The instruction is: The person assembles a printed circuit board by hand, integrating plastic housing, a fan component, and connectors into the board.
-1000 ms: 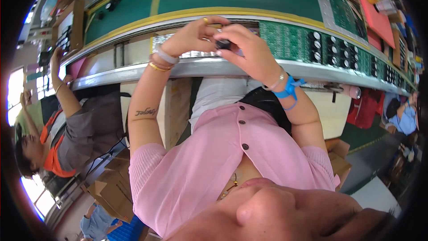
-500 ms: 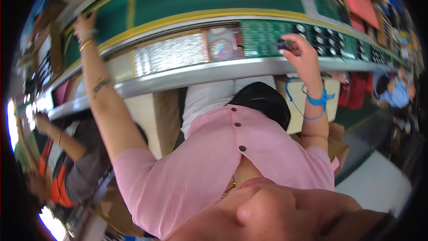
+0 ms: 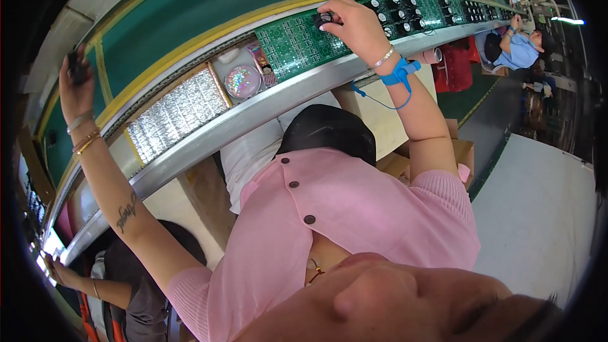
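My right hand (image 3: pixel 360 25) pinches a small black part (image 3: pixel 324 20), its kind not clear, just over a green circuit board (image 3: pixel 288 44) on the metal rail; whether the part touches the board I cannot tell. At the far left, beyond the green belt's edge, my left hand (image 3: pixel 77 94) is raised with its fingers closed on dark parts (image 3: pixel 77 66), too blurred to name. Right of my right hand, several black parts with round white tops (image 3: pixel 396 16) stand on more green board. A blue wrist strap (image 3: pixel 400 75) circles my right wrist.
A silvery foil-covered panel (image 3: pixel 180 114) and a round sparkly dish (image 3: pixel 242 81) lie left of the board. Beyond runs a green conveyor belt (image 3: pixel 209 12) edged in yellow. One co-worker in grey (image 3: pixel 142 285) sits left, another in blue (image 3: pixel 516 50) far right.
My left hand has lifted from the belt's far edge and now holds dark parts. My right hand has moved left over the board, black part still pinched. The whole view has turned.
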### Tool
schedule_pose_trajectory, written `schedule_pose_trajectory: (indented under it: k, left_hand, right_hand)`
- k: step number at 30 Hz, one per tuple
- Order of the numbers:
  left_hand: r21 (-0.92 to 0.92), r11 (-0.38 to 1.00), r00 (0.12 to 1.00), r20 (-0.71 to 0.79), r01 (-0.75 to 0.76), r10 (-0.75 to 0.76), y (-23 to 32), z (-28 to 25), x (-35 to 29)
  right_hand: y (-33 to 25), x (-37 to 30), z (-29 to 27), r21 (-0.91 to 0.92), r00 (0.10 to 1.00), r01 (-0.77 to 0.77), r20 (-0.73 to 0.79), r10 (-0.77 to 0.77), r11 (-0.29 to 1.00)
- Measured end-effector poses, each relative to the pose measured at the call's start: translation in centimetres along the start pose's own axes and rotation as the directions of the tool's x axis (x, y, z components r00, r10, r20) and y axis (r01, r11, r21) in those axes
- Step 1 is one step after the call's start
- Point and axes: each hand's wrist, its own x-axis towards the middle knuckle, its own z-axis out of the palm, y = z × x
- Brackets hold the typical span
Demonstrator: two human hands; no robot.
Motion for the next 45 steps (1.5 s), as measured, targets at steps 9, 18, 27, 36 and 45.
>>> schedule_pose_trajectory:
  k: [9,18,27,36,45]
  left_hand:
    - [-0.257,0.878,0.886,0.35,0.404,-0.305,-17.6,22.1,-4.0]
    - [-0.122,0.93,0.906,0.3,0.348,-0.3,-21.3,22.7,-4.6]
    - [-0.085,0.935,0.882,0.369,0.345,-0.292,-22.3,21.7,-4.4]
    - [0.126,0.883,0.816,0.341,0.451,-0.466,-21.4,23.3,-5.4]
    - [0.564,0.681,0.678,0.267,0.466,-0.685,-21.2,24.3,-5.5]
  right_hand:
    - [-1.2,1.9,0.5,-0.167,0.991,0.101,0.101,-0.084,0.981]
    - [-0.7,2.3,0.5,-0.225,0.986,0.133,0.133,-0.105,0.965]
    - [0.9,0.8,1.3,-0.19,0.969,0.244,0.08,-0.232,0.951]
    - [-7.7,-0.1,0.6,0.079,0.848,0.515,-0.192,-0.494,0.854]
    - [-8.2,-2.8,-0.1,0.136,0.911,0.404,0.031,-0.411,0.905]
